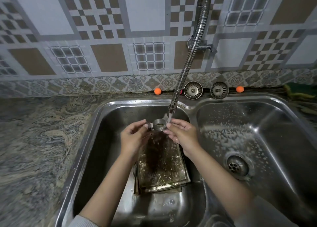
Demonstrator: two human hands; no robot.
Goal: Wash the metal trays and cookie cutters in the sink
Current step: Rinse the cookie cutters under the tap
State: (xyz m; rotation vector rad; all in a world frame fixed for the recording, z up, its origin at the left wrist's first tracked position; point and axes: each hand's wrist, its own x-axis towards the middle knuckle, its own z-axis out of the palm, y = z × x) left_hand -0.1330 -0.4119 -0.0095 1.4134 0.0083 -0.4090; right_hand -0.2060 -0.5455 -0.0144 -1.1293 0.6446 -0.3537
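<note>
A round metal cookie cutter (159,125) is held between both hands over the left sink basin (96,151). My left hand (133,137) pinches its left side by a small handle. My right hand (184,135) grips its right side with the fingertips. Water runs from the flexible tap hose (187,62) onto the cutter's right edge and my right fingers. Below the hands a stack of stained rectangular metal trays (163,165) lies on the basin floor, wet and splashed.
The right basin (274,141) holds soap foam and an open drain (237,166). Two sink strainers (193,90) (219,90) and two orange balls (157,91) (239,89) stand along the back ledge. A green-yellow sponge (299,90) lies far right. Marbled stone counter (37,141) spreads to the left.
</note>
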